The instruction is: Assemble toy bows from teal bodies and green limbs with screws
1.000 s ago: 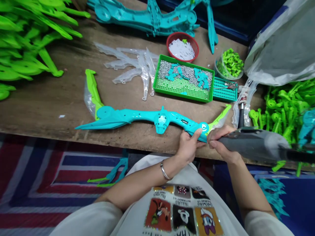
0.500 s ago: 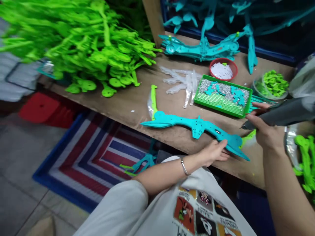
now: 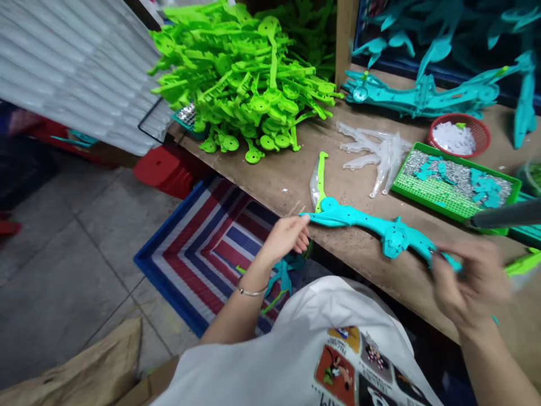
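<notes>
A teal bow-shaped plastic part (image 3: 372,223) lies along the table's front edge, with a raised animal-like head at its middle. My left hand (image 3: 287,239) has its fingers curled at the pointed left tip, pinching it. At the other end is my right hand (image 3: 473,282), smeared by motion, thumb and fingers closed around the part and hiding some of it. A lime-green arm with a clear blade-like piece (image 3: 319,183) juts from the bow's left end. To the right, a dark grey electric screwdriver (image 3: 511,214) hangs over the tray, out of my hands.
A green tray (image 3: 448,217) holds screws and small teal pieces. Behind it stands a red basket (image 3: 482,138) of white bits. Clear plastic pieces (image 3: 380,155) lie beside them. A tall lime-green heap (image 3: 253,84) fills the back left. A striped bin (image 3: 169,254) sits below the edge.
My right hand has let go of the screwdriver and come down onto the bow's right end. My left hand has moved from that end to the left tip. The view has swung left.
</notes>
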`<move>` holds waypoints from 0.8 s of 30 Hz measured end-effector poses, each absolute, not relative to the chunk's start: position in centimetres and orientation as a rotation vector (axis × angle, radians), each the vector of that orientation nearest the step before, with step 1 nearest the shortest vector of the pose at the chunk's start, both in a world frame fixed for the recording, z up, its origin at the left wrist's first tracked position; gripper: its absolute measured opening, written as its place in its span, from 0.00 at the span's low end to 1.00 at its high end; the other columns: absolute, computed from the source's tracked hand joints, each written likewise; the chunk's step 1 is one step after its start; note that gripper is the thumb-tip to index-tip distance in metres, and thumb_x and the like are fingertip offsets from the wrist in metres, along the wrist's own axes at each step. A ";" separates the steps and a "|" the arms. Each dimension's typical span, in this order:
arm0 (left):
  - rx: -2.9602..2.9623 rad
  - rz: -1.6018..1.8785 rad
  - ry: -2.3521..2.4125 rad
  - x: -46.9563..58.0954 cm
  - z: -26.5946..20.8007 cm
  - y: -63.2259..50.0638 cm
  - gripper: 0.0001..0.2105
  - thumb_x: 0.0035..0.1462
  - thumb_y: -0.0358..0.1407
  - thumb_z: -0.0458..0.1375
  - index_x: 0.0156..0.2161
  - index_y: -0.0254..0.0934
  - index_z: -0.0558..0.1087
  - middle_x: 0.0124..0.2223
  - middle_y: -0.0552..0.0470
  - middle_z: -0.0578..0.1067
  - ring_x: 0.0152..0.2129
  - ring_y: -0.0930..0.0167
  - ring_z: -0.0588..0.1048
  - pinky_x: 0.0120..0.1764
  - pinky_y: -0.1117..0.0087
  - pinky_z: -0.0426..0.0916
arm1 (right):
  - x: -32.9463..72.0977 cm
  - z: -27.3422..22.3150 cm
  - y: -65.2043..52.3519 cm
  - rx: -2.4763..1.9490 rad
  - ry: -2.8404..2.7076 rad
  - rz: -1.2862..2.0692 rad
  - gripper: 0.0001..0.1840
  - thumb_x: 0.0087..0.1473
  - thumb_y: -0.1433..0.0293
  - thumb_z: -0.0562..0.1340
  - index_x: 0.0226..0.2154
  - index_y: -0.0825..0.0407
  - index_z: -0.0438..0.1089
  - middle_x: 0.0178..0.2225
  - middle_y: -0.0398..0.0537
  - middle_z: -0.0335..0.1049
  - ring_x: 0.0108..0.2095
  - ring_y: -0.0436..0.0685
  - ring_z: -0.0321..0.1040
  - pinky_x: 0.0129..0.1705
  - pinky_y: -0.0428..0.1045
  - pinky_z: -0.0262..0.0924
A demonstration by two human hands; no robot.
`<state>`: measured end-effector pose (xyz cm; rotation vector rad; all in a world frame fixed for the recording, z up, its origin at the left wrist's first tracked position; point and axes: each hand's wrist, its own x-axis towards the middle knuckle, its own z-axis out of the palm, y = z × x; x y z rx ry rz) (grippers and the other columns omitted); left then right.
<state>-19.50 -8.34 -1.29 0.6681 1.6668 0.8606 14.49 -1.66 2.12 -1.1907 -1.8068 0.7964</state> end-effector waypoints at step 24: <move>0.608 0.963 1.124 -20.4 -2.6 -3.4 0.19 0.48 0.49 0.71 0.33 0.33 0.79 0.30 0.50 0.79 0.24 0.74 0.75 0.30 0.74 0.70 | 0.6 1.0 3.2 -1.577 -2.981 0.374 0.37 0.68 0.46 0.40 0.43 0.53 0.72 0.39 0.60 0.78 0.38 0.64 0.76 0.36 0.51 0.56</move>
